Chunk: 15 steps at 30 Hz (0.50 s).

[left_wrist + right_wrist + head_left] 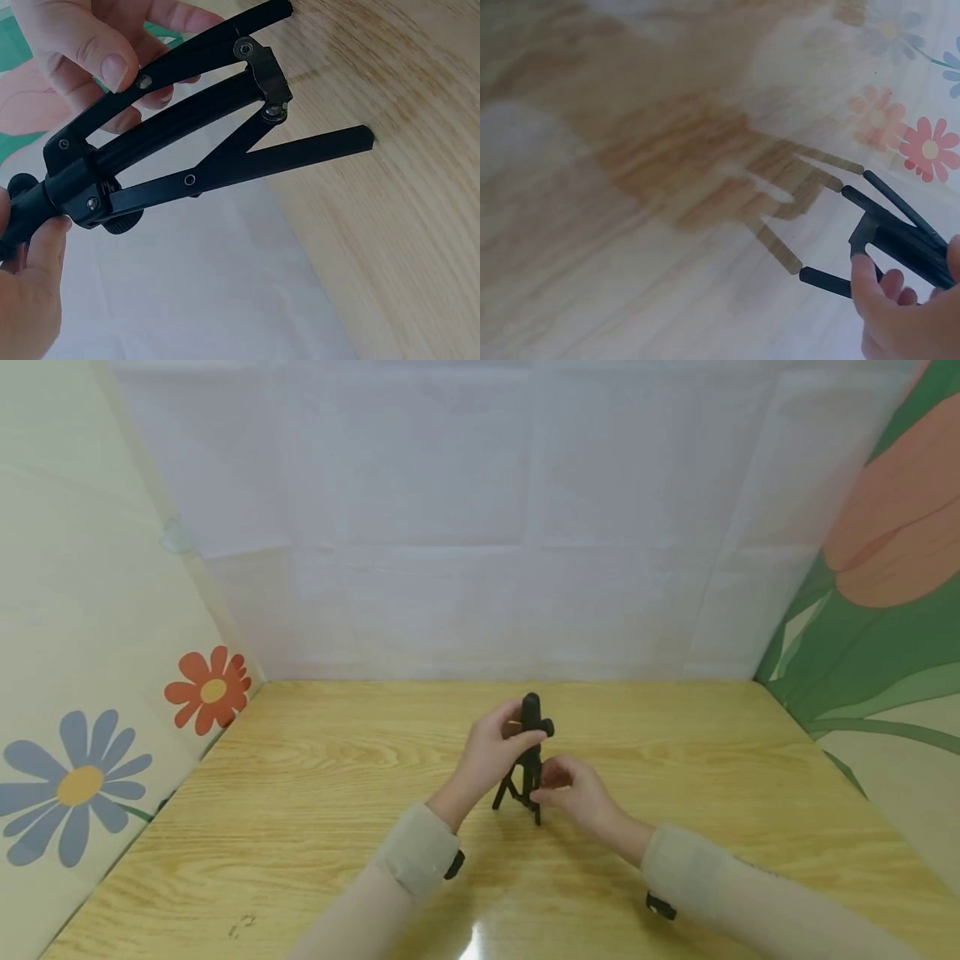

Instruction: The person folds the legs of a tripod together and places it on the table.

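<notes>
A small black tripod (529,768) stands upright on the wooden table, its legs partly spread. My left hand (497,745) grips its upper post, thumb across the front, below a rounded top with a side knob. Lower down, my right hand (577,793) pinches one leg between thumb and fingers. In the left wrist view, hinged braces join the tripod legs (281,159) to a central tube, and the right thumb and fingers lie about the far leg. The right wrist view catches the leg tips (821,281) meeting their reflections on the glossy tabletop.
The wooden table (315,810) reaches back to a white sheet (450,527) hung behind it. Flower-printed panels stand left (75,610) and right (885,652). A bright glare patch lies near the table's front edge.
</notes>
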Each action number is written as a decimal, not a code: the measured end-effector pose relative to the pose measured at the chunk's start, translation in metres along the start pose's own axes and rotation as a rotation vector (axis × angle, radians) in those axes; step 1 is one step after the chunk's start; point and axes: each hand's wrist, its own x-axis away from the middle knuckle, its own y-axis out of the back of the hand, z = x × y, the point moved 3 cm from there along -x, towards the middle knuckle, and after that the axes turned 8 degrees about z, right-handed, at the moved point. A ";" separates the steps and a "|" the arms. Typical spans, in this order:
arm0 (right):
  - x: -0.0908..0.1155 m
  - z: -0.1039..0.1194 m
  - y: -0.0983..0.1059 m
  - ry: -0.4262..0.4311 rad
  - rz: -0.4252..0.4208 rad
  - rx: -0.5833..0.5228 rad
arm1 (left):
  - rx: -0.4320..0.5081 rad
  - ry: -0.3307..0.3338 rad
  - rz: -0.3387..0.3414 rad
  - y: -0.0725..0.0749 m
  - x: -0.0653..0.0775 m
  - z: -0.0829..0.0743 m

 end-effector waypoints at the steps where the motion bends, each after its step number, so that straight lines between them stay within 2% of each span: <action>1: 0.000 0.000 0.000 -0.016 -0.002 0.008 | 0.002 -0.005 0.008 0.000 0.000 0.000; 9: 0.003 -0.002 0.002 -0.126 -0.027 -0.021 | 0.006 -0.022 0.080 0.000 -0.001 0.000; 15: 0.004 -0.003 0.006 -0.132 -0.048 -0.012 | -0.013 -0.014 0.115 0.001 -0.001 0.000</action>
